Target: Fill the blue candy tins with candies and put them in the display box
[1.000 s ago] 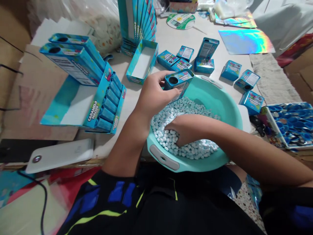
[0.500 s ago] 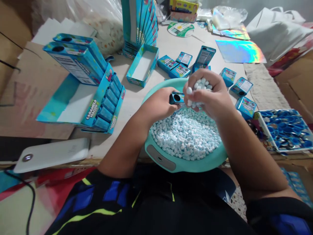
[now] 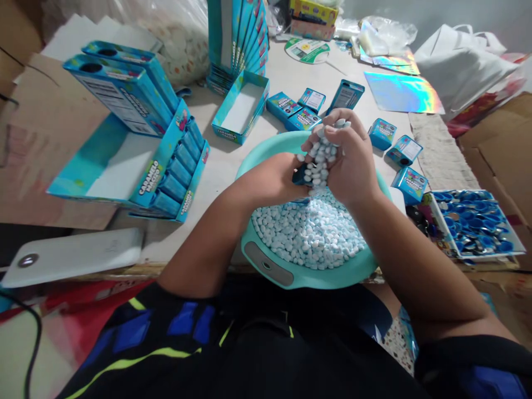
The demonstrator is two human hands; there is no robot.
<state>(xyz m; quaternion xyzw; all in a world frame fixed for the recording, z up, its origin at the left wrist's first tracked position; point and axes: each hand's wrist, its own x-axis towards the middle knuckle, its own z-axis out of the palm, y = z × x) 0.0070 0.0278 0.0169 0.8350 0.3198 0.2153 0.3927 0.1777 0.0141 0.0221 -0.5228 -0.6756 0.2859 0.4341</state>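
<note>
A turquoise basin (image 3: 257, 235) holds a heap of small white and pale blue candies (image 3: 307, 235). Over it, my left hand (image 3: 280, 180) is closed round a small blue candy box (image 3: 300, 175), mostly hidden by the fingers and falling candies. My right hand (image 3: 351, 158) is cupped round a handful of candies (image 3: 324, 154), tipped toward the box. Candies spill from that hand over the box opening, and some drop past it into the basin. Several small blue boxes (image 3: 305, 119) lie on the table beyond the basin, others (image 3: 409, 185) to its right.
A large blue display carton (image 3: 112, 166) with boxes in it stands at the left, an open blue tray (image 3: 241, 111) behind the basin. At the right is a white tray (image 3: 434, 221) of blue lids. A white power bank (image 3: 83, 252) lies at the front left edge.
My right hand has tilted over the box, and candies now pour from it. The box's round opening, visible before, is covered by the candies. The view has shifted slightly.
</note>
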